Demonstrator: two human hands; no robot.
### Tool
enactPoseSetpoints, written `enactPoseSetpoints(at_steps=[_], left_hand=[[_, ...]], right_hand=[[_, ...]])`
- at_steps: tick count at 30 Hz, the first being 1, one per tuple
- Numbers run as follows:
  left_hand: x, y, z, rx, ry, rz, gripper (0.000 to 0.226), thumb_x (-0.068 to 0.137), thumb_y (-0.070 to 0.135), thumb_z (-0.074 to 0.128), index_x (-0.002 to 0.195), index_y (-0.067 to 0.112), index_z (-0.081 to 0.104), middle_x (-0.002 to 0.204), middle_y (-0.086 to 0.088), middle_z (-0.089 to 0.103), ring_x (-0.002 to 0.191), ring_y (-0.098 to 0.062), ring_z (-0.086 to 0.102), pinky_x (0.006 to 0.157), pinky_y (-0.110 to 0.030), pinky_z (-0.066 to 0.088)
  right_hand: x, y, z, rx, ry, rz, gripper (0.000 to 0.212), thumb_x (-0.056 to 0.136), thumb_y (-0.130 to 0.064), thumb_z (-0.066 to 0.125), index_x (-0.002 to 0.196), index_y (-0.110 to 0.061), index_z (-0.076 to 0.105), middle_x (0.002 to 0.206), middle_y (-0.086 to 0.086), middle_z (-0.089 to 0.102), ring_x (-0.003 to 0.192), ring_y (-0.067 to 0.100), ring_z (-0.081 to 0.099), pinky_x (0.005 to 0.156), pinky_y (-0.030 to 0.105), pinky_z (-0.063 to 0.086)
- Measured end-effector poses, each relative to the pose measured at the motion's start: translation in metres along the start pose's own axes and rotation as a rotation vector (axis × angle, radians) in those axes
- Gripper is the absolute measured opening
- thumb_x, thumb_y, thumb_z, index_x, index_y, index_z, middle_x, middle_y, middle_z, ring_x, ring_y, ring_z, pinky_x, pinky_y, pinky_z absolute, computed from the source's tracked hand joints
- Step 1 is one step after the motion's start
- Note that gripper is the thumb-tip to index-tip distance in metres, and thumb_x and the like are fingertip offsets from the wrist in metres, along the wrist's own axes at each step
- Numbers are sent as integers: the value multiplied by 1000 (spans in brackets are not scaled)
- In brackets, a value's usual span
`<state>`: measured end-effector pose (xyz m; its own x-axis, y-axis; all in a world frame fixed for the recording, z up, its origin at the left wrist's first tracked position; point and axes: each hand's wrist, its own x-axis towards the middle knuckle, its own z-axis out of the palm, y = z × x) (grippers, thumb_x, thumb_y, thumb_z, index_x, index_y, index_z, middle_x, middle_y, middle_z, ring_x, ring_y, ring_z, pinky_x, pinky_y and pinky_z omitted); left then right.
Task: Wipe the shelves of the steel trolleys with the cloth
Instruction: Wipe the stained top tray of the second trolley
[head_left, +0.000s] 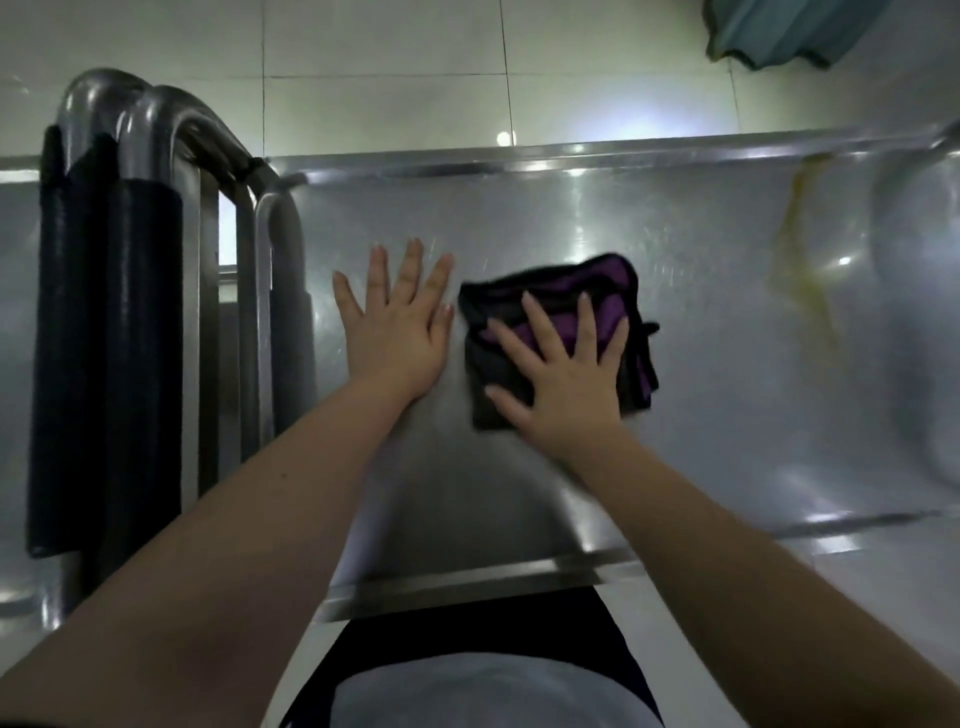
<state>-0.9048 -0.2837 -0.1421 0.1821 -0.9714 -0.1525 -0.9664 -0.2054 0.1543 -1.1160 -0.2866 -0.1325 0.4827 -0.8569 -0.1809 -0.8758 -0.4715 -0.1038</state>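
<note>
Our right hand spread flat, pressing the purple cloth onto the steel shelf, our left hand released, palm down just beside the cloth

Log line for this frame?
right hand flat on folded purple-black cloth; left hand flat on steel trolley shelf; yellowish smear right of cloth

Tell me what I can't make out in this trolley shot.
Head view:
Anything under the steel trolley's top shelf: hidden by it.
Steel beneath the folded purple-and-black cloth: covered by it and the right hand.
Teal fabric: cut off by the top edge.
Yellowish smear: blurred, substance unclear.
</note>
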Motion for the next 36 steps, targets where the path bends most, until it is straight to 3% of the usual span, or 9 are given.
enactPoseSetpoints(at_steps=[5,8,11,15,18,22,26,31,36], left_hand=[[-3,-2,0,15,-16,8,57,97,54,6,154,45,0,164,8,-2,150,-28,-6,114,-62,-10],[-2,-4,2,18,-7,24,58,97,57,6,153,46,1,165,8,-1,150,-29,-6,114,-63,-8],[0,-8,5,22,-8,34,59,95,66,7,152,50,-1,164,8,-3,150,-30,-8,113,-64,-9],[8,-6,5,41,-11,43,65,88,80,10,148,57,-2,164,8,-2,150,-30,-7,112,-62,-13],[12,-4,3,53,-40,11,67,85,82,6,146,58,-8,164,9,-7,150,-29,-11,112,-63,-13],[13,-1,-1,69,-94,12,70,84,82,3,148,55,-7,164,8,-9,149,-30,-12,113,-64,-11],[9,6,-9,48,-97,-18,68,89,74,18,151,51,4,164,8,-3,149,-30,-13,110,-65,-14],[11,79,-6,-40,-7,50,63,97,55,32,154,42,9,165,5,0,149,-31,-11,113,-64,-12],[32,119,10,4,-72,-31,60,98,59,10,153,43,-8,164,5,-11,149,-28,-14,110,-68,-10]], right_hand=[[-118,-17,18,-12,-64,-71,71,87,-80,28,151,-50,17,164,-6,10,146,49,1,105,78,3],[-51,9,4,-14,-10,26,71,84,-81,23,149,-55,13,164,-10,7,146,49,-1,105,77,-2],[66,43,-21,-10,-57,207,75,76,-85,4,146,-59,-3,163,-14,-9,145,47,-13,103,77,-11],[134,71,-40,-71,-144,231,80,72,-89,-1,146,-59,-6,163,-14,-13,144,48,-17,101,76,-16],[94,69,-30,-48,-137,197,76,75,-87,2,145,-60,-7,163,-15,-13,145,46,-15,104,75,-11],[-35,71,-8,-26,-51,144,72,83,-83,17,149,-56,9,164,-11,2,146,48,-1,107,76,2],[-137,78,10,-53,-70,114,71,86,-80,19,151,-51,13,165,-7,7,146,49,4,106,77,8],[-134,80,4,-60,-110,121,72,86,-79,26,151,-50,13,164,-4,10,144,53,4,106,78,2],[-131,88,1,-12,-135,90,72,87,-79,24,152,-51,13,164,-3,13,144,53,4,106,78,4]])
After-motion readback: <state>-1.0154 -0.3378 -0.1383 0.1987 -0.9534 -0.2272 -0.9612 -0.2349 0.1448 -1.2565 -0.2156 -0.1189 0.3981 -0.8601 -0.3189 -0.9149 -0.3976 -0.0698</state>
